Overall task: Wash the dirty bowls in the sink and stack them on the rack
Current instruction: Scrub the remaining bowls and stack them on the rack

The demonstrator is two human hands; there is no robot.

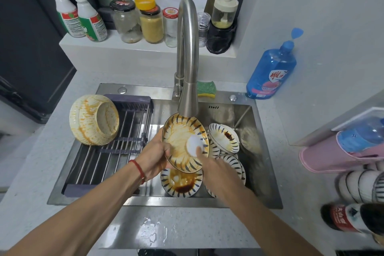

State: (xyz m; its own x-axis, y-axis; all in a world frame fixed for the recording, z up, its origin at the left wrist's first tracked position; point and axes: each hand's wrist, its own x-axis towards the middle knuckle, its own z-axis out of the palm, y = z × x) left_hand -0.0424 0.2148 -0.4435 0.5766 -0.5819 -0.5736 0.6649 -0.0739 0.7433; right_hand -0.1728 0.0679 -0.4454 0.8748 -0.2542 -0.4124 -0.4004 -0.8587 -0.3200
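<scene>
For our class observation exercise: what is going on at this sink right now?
A person is washing dishes. Their left hand grips a stained striped bowl tilted under the faucet, while the right hand rubs its inside around a white patch. More dirty bowls lie in the sink. One sauce-streaked bowl lies upside down on the rack.

Rack [116,147] spans sink's [268,172] left; bowls [224,138] lie right.
</scene>
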